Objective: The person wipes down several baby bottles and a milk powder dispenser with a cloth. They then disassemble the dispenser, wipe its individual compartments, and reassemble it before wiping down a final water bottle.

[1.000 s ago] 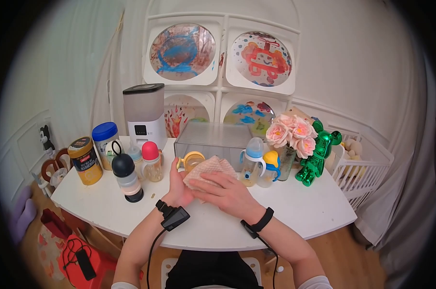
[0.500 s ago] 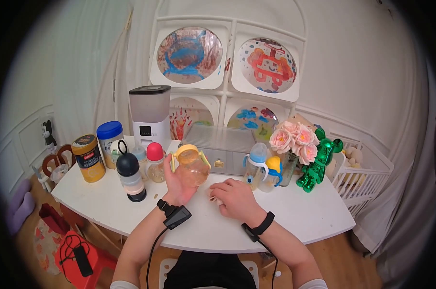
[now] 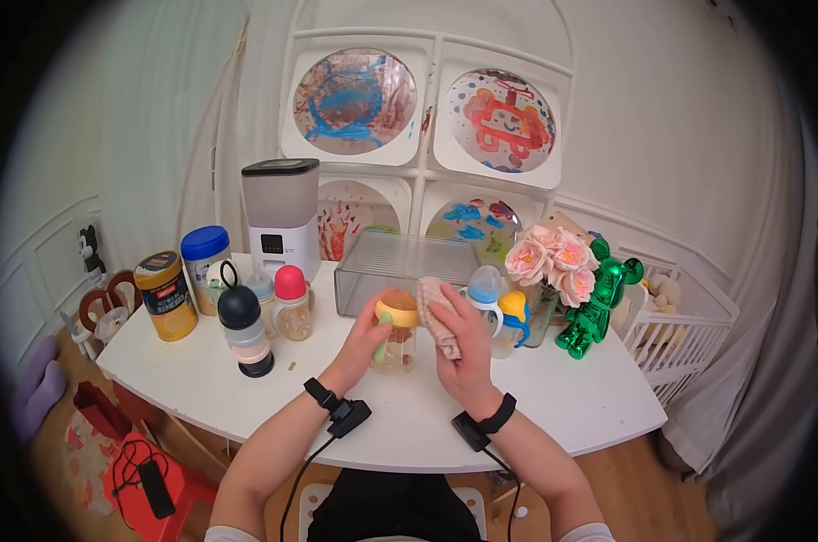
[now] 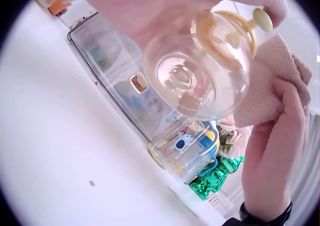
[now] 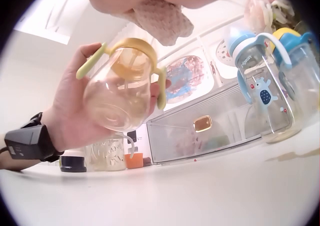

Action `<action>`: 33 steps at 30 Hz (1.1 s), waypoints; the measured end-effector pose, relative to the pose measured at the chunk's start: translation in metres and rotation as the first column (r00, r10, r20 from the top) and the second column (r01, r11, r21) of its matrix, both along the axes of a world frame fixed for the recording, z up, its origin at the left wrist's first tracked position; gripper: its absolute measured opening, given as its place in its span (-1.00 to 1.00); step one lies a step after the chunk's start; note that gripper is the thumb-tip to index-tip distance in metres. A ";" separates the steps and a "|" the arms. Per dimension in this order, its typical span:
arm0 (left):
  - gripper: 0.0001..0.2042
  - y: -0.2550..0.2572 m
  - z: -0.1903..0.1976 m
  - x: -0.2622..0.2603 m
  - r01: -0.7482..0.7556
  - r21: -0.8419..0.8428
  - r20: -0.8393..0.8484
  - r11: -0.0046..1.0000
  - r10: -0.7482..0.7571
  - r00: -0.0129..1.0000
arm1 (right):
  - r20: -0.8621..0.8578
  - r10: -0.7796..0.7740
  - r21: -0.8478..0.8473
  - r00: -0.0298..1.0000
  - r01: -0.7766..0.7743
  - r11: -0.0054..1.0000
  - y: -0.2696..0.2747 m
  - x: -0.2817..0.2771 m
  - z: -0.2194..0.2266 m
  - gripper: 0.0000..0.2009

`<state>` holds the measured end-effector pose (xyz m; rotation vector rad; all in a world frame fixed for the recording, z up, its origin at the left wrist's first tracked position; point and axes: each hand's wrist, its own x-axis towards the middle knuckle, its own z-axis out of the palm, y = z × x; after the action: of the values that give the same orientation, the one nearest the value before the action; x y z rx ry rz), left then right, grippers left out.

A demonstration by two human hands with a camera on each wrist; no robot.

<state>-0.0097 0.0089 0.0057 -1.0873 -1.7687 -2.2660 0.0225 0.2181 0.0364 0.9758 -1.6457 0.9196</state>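
My left hand (image 3: 356,348) grips a clear baby bottle (image 3: 398,354) with a yellow collar and pale green side handles, raised above the white table (image 3: 373,443). In the right wrist view, the bottle (image 5: 117,98) tilts, its rounded base facing that camera and the left-hand fingers behind it. A folded pink textured cloth (image 3: 433,307) is held in my right hand (image 3: 467,348), just right of the bottle's collar. From the left wrist, the cloth (image 4: 267,85) overlaps the bottle's edge, with right-hand fingers curled on it.
Behind the hands is a grey see-through box (image 3: 359,291). Blue-topped (image 3: 484,287) and yellow-topped bottles (image 3: 514,312) stand right, near a flower vase (image 3: 540,321) and green bear figure (image 3: 598,303). Left are a red-topped bottle (image 3: 291,307), black-topped container (image 3: 240,321) and tin (image 3: 168,303).
First the cloth covered the bottle; then the right hand lowered it to the table side. Now the cloth is raised beside the bottle, which has shifted right and turned in the left hand.
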 end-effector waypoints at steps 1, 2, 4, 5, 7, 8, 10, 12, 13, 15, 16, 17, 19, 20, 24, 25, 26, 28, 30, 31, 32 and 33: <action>-0.26 0.002 0.000 0.003 0.002 -0.003 0.002 1.000 -0.002 1.000 | 0.002 -0.002 -0.003 1.000 0.002 1.000 -0.003 0.000 -0.001 -0.42; -0.26 0.006 0.001 0.008 -0.012 -0.030 -0.027 0.999 0.011 1.000 | 0.029 0.020 0.028 0.999 -0.021 0.999 -0.005 0.001 -0.001 -0.39; -0.26 0.009 -0.002 0.009 -0.022 -0.058 -0.049 0.998 0.019 0.999 | 0.063 0.038 0.057 0.997 -0.042 0.997 -0.005 0.004 0.001 -0.36; -0.27 0.007 -0.005 0.006 -0.021 -0.040 -0.003 0.999 0.021 1.000 | 0.057 0.040 0.119 0.998 -0.046 0.992 -0.004 0.005 0.003 -0.33; -0.28 0.008 -0.012 0.003 -0.023 -0.021 0.048 1.000 0.024 0.999 | 0.055 0.043 0.181 0.998 -0.052 0.982 -0.004 0.006 0.002 -0.31; -0.31 0.009 -0.014 0.002 -0.024 0.042 0.099 0.999 0.020 0.995 | 0.086 0.050 0.199 0.995 -0.066 0.978 -0.004 0.006 0.002 -0.28; -0.34 0.010 -0.018 0.000 -0.028 0.103 0.150 0.994 0.012 0.989 | 0.117 0.055 0.216 0.992 -0.080 0.973 -0.005 0.006 0.002 -0.26; -0.43 0.012 -0.023 -0.003 0.026 0.261 0.263 0.965 -0.097 0.960 | 0.136 0.082 0.218 0.987 -0.110 0.970 -0.005 0.006 0.002 -0.24; -0.43 0.012 -0.022 -0.003 0.028 0.260 0.264 0.965 -0.099 0.960 | 0.136 0.080 0.217 0.987 -0.109 0.970 -0.005 0.007 0.002 -0.24; -0.49 0.011 -0.020 0.000 -0.011 0.240 0.233 0.971 -0.047 0.971 | 0.142 0.082 0.220 0.986 -0.113 0.969 -0.006 0.009 0.003 -0.22; -0.49 0.011 -0.018 0.003 -0.011 0.239 0.234 0.971 -0.047 0.971 | 0.143 0.083 0.219 0.986 -0.113 0.969 -0.006 0.009 0.003 -0.22; -0.49 0.012 -0.014 0.006 -0.045 0.251 0.247 0.967 -0.019 0.969 | 0.139 0.080 0.237 0.987 -0.112 0.965 -0.005 0.009 0.003 -0.22; -0.49 0.014 -0.011 0.010 -0.079 0.263 0.259 0.962 0.008 0.966 | 0.135 0.079 0.256 0.988 -0.111 0.960 -0.006 0.009 0.003 -0.22; -0.49 0.016 -0.011 0.011 -0.114 0.295 0.275 0.949 0.030 0.961 | 0.144 0.091 0.261 0.985 -0.126 0.957 -0.007 0.008 0.002 -0.23; -0.39 0.009 -0.012 0.002 -0.115 0.394 0.300 0.912 -0.009 0.954 | 0.214 0.159 0.342 0.964 -0.226 0.912 -0.006 0.008 0.000 -0.23; -0.39 0.007 -0.010 0.002 -0.116 0.393 0.301 0.912 -0.009 0.954 | 0.214 0.159 0.341 0.964 -0.226 0.913 -0.007 0.009 0.000 -0.23; -0.40 0.004 -0.008 0.001 -0.166 0.440 0.344 0.883 0.004 0.939 | 0.213 0.160 0.353 0.964 -0.229 0.907 -0.007 0.010 0.001 -0.25; -0.40 0.002 -0.003 0.005 -0.219 0.482 0.391 0.848 0.016 0.920 | 0.215 0.163 0.366 0.963 -0.234 0.901 -0.007 0.010 0.001 -0.26; -0.27 0.000 0.004 0.011 -0.226 0.455 0.440 0.861 0.003 0.898 | 0.174 0.159 0.408 0.972 -0.219 0.887 -0.004 0.010 0.003 -0.32; -0.27 0.000 0.005 0.011 -0.226 0.455 0.440 0.861 0.003 0.898 | 0.175 0.160 0.408 0.972 -0.219 0.887 -0.003 0.011 0.003 -0.32; -0.25 -0.001 0.006 0.011 -0.223 0.466 0.443 0.856 -0.008 0.896 | 0.165 0.157 0.398 0.974 -0.212 0.892 -0.003 0.011 0.003 -0.35; -0.24 -0.001 0.007 0.011 -0.220 0.477 0.445 0.851 -0.018 0.895 | 0.154 0.156 0.390 0.976 -0.205 0.898 -0.003 0.012 0.004 -0.38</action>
<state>0.0010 0.0078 0.0123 -0.3891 -1.1275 -2.8228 0.0342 0.2150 0.0402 1.3983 -1.9165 0.7831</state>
